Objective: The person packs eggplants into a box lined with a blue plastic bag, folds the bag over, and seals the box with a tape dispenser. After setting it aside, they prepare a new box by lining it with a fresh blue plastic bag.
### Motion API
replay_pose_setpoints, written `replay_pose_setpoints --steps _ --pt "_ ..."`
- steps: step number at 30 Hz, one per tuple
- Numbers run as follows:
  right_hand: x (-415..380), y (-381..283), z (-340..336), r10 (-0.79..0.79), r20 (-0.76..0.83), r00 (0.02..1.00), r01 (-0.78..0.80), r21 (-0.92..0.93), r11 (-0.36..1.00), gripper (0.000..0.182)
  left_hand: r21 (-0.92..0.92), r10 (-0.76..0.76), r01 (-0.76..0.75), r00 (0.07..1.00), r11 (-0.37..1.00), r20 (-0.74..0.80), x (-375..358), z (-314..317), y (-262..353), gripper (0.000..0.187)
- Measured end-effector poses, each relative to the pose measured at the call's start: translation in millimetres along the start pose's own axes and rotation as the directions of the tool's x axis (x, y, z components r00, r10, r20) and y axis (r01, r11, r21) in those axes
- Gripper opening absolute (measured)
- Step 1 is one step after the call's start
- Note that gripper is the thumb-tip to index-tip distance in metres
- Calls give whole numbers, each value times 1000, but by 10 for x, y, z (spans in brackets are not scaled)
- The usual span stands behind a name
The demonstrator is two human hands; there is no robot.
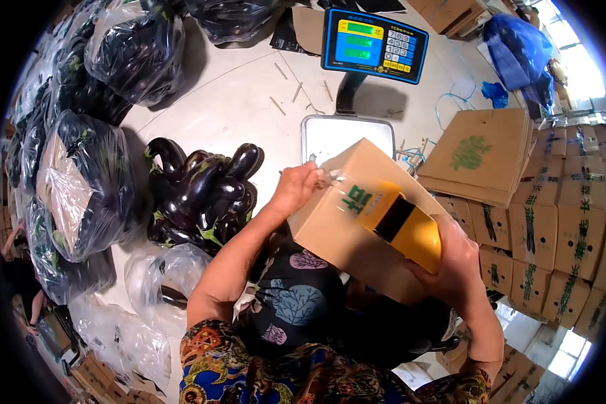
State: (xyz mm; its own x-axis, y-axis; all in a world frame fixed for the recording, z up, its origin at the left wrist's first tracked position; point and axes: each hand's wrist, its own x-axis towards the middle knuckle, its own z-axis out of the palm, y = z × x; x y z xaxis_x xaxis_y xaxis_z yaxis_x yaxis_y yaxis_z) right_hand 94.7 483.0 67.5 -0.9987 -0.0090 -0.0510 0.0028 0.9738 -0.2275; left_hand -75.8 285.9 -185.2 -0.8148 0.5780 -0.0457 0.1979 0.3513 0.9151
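A brown cardboard box (340, 222) with green print sits tilted in front of me, resting on my lap. My right hand (451, 259) grips a yellow tape dispenser (404, 225) pressed on the box's top. Clear tape (337, 182) runs from it toward the box's far corner. My left hand (296, 188) presses that corner and the tape end down.
A pile of dark eggplants (198, 195) lies on the floor at left. Clear bags of eggplants (81, 182) line the left side. A platform scale (347, 131) with a blue display (374, 44) stands ahead. Flat and stacked cartons (545, 222) fill the right.
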Motion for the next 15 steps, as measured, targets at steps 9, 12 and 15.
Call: replay_pose_setpoints --steps 9,12,15 --pt "-34 33 33 4 -1 1000 -4 7 1000 72 355 -275 181 932 917 237 58 49 -204 33" --pt "-4 -51 0 13 -2 1000 -13 20 1000 72 45 -186 181 975 982 118 179 24 -365 48" --pt "27 -53 11 28 3 1000 -28 47 999 71 -407 -204 223 975 886 90 266 22 122 57"
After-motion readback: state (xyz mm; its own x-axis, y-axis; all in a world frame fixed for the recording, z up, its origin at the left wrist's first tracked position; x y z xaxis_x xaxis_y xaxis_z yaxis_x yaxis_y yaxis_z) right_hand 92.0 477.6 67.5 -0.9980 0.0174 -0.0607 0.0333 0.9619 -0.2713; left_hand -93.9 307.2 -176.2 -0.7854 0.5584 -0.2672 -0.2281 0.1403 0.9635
